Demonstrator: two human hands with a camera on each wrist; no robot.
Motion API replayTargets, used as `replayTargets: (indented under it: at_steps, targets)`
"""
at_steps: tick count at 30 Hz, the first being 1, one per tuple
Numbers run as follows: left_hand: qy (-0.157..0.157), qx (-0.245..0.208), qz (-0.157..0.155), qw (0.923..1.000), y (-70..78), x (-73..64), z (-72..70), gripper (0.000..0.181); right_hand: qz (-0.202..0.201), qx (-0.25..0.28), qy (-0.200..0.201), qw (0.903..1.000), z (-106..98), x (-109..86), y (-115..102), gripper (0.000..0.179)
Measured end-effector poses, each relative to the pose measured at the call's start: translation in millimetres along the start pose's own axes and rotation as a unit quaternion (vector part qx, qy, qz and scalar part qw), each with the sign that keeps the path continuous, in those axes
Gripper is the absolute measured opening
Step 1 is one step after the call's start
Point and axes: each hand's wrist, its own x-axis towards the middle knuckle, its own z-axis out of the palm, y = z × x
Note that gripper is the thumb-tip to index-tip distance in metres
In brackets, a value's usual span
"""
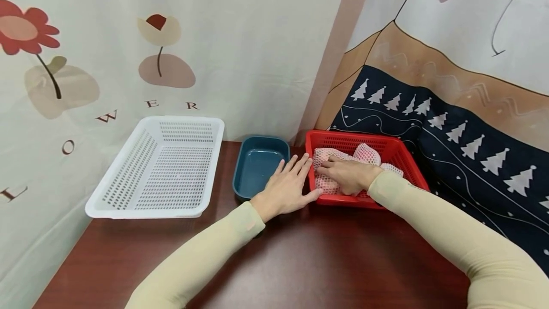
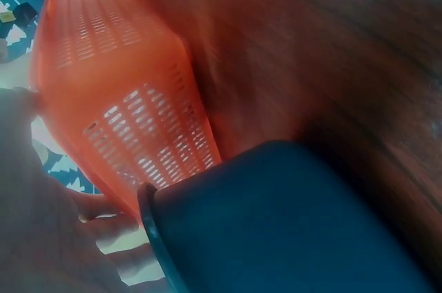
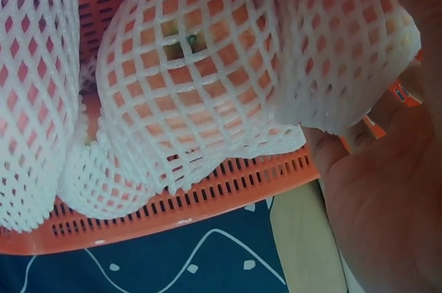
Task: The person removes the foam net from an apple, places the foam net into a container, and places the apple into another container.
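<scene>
Several round, reddish fruits in white foam nets lie in a red plastic basket (image 1: 403,163). My right hand (image 1: 349,175) reaches into it from the right, its fingers over a netted fruit (image 1: 328,186) at the left end. In the right wrist view the fingers go round behind a netted fruit (image 3: 331,44) and are partly hidden; another netted fruit (image 3: 190,65) with a green stem spot sits beside it. My left hand (image 1: 288,187) has its fingers spread and straight, with fingertips at the basket's left rim, over the edge of a dark blue tub (image 1: 253,192).
A large white perforated basket (image 1: 171,170) stands left of the blue tub on the dark reddish-brown table (image 1: 274,261). Behind the table hangs a white printed curtain (image 1: 257,51); a dark blue cloth with white trees (image 1: 472,156) runs close along the red basket's right side.
</scene>
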Motion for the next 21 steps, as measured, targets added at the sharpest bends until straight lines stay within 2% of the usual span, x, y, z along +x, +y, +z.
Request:
replayTargets:
  at_steps: [6, 13, 21]
  targets:
    - [0.002, 0.005, 0.003, 1.0, 3.0, -0.3, -0.8, 0.103, 0.015, 0.011, -0.01, 0.9998, 0.4, 2.1, -0.2, 0.089]
    - [-0.005, 0.0, 0.004, 1.0, 3.5, -2.9, 1.3, 0.102, 0.009, 0.004, -0.017, 0.9998, -0.9, 3.5, -4.7, 0.094]
    - [0.006, 0.003, 0.006, 1.0, 1.6, -2.0, 1.2, 0.101, 0.021, 0.002, -0.022, 0.9995, -1.6, 7.8, -4.2, 0.095]
